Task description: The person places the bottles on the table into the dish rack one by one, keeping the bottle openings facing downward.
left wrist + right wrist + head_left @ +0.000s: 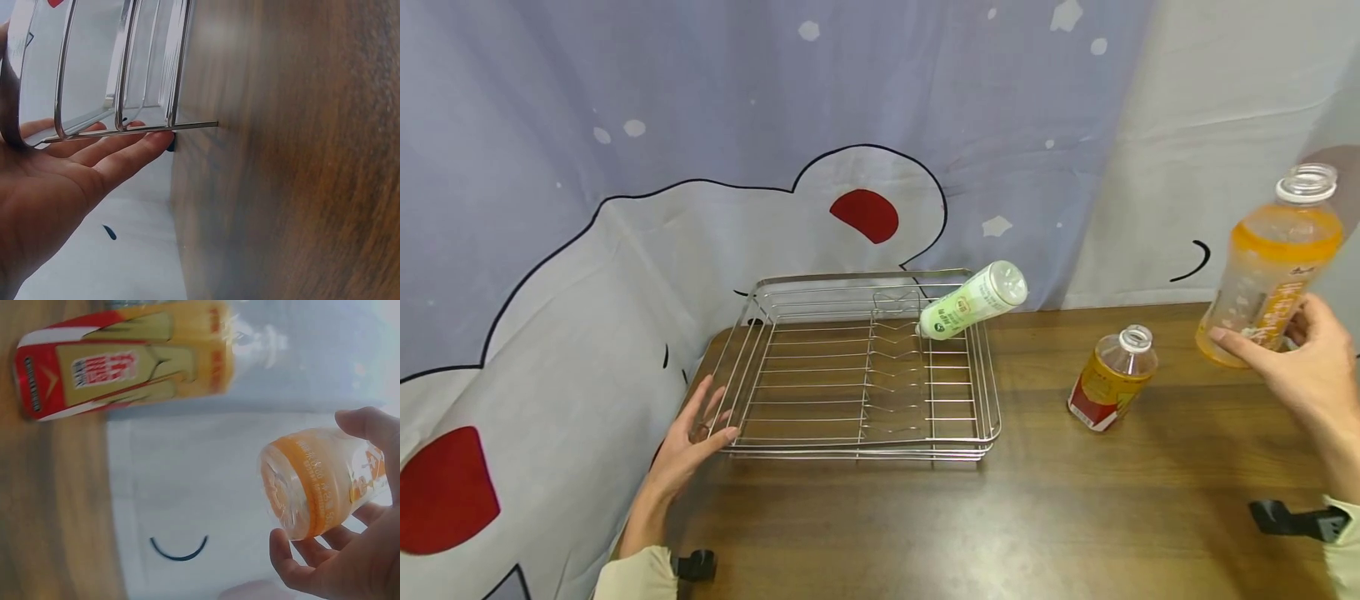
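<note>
"At the left end of the wire rack (880, 444), we have our left hand (688, 454), don't we?"

"We do. Its fingers lie loosely extended along the outer wires, and our thumb touches the near corner; we call that an open hand."

"And our right hand (1307, 358)?"

"Well off to the rack's right, gripping the orange bottle (1277, 267). Our thumb presses one side and our fingers bend round the other. From the right wrist we see its base clear of the wooden table (865, 533)."

"Upright, are we holding it?"

"Roughly, with its mouth upward."

"What stands between it and the rack?"

"The smaller bottle (1111, 379) with the red and yellow label, upright on the table, touching neither."

"Which leaves the green bottle (973, 302)."

"That one we find at the rack's far right corner, tilted, narrow end down among the wires, broad pale end sticking up past the rim."

"And beyond the rack?"

"We see a patterned curtain (775, 83), lilac and white, with red patches and pale stars."
</note>
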Tool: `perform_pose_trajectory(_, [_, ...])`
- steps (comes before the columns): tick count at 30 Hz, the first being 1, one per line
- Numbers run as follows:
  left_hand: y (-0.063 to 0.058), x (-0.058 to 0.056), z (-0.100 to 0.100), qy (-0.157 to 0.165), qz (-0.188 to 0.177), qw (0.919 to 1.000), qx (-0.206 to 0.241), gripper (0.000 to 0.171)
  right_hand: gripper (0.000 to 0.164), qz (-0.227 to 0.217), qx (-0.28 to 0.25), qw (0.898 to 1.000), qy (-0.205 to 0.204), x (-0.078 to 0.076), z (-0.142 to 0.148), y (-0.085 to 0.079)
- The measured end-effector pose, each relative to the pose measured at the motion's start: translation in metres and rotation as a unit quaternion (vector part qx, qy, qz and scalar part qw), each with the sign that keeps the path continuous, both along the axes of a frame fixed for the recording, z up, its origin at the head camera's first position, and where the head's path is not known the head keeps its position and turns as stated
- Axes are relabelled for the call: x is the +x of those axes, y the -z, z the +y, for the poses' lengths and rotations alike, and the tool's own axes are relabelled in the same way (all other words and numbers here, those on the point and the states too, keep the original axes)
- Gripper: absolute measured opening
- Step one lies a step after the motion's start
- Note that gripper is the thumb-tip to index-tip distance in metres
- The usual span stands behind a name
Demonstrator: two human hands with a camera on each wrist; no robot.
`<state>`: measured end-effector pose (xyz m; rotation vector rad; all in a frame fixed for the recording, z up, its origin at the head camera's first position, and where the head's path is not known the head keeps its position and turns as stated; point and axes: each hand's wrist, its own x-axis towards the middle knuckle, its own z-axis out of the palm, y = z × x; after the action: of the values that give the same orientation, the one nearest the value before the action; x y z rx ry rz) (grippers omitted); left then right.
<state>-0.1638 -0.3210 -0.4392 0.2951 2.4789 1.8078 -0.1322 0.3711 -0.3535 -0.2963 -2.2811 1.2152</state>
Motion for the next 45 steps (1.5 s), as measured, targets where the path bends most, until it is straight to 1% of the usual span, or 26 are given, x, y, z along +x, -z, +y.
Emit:
perform_pose_trajectory(6, [0.0,0.0,-0.001,0.001,0.007,1.0,-0.003,0.092,0.059,0.005,0.019,1.0,0.007,0.007,-0.012,-0.016])
perform_pose_trajectory(9, [0.0,0.001,-0.001,0.002,0.005,1.0,-0.004,0.092,0.062,0.013,0.031,0.999,0.004,0.01,-0.017,-0.023])
perform_pose_trajectory(13, [0.0,0.001,-0.002,0.003,0.006,1.0,-0.003,0.093,0.069,0.041,0.043,0.998,-0.003,0.013,-0.027,-0.034])
perform_pose_trajectory(17, [0.0,0.001,-0.002,0.005,0.01,0.9999,0.0,0.093,0.07,0.072,0.046,0.996,-0.018,0.015,-0.039,-0.044])
perform_pose_trajectory(20, [0.0,0.002,-0.003,0.003,0.009,1.0,-0.001,0.093,0.072,0.099,0.063,0.993,-0.029,0.016,-0.049,-0.051])
perform_pose_trajectory(22, [0.0,0.003,-0.003,-0.005,0.01,0.9999,-0.002,0.093,0.072,0.114,0.077,0.99,-0.033,0.017,-0.055,-0.054])
perform_pose_trajectory(24, [-0.003,0.004,-0.004,-0.017,0.019,0.9997,-0.006,0.093,0.073,0.125,0.103,0.986,-0.032,0.017,-0.06,-0.057])
perform_pose_trajectory(27, [-0.008,0.005,-0.004,-0.043,0.055,0.997,-0.031,0.093,0.073,0.15,0.138,0.978,-0.042,0.016,-0.068,-0.061])
perform_pose_trajectory(29, [-0.013,0.006,-0.003,-0.062,0.088,0.9922,-0.062,0.093,0.074,0.165,0.163,0.971,-0.052,0.016,-0.073,-0.064])
perform_pose_trajectory(31, [-0.019,0.007,0.0,-0.078,0.121,0.985,-0.094,0.094,0.075,0.177,0.179,0.966,-0.063,0.015,-0.077,-0.065])
perform_pose_trajectory(34, [-0.028,0.008,0.007,-0.095,0.157,0.9738,-0.134,0.097,0.076,0.181,0.194,0.962,-0.072,0.014,-0.082,-0.067])
perform_pose_trajectory(36, [-0.034,0.009,0.012,-0.099,0.18,0.9675,-0.148,0.098,0.076,0.184,0.206,0.958,-0.075,0.013,-0.085,-0.068])
perform_pose_trajectory(38, [-0.04,0.01,0.019,-0.099,0.212,0.9592,-0.159,0.099,0.074,0.19,0.216,0.955,-0.075,0.012,-0.088,-0.07])
perform_pose_trajectory(40, [-0.045,0.01,0.027,-0.094,0.246,0.9513,-0.16,0.1,0.072,0.195,0.228,0.951,-0.076,0.012,-0.091,-0.071])
perform_pose_trajectory(42, [-0.048,0.009,0.036,-0.083,0.29,0.9411,-0.154,0.101,0.071,0.201,0.241,0.947,-0.076,0.012,-0.095,-0.072])
perform_pose_trajectory(45, [-0.053,0.009,0.051,-0.065,0.338,0.9276,-0.145,0.1,0.069,0.207,0.257,0.94,-0.084,0.013,-0.103,-0.073])
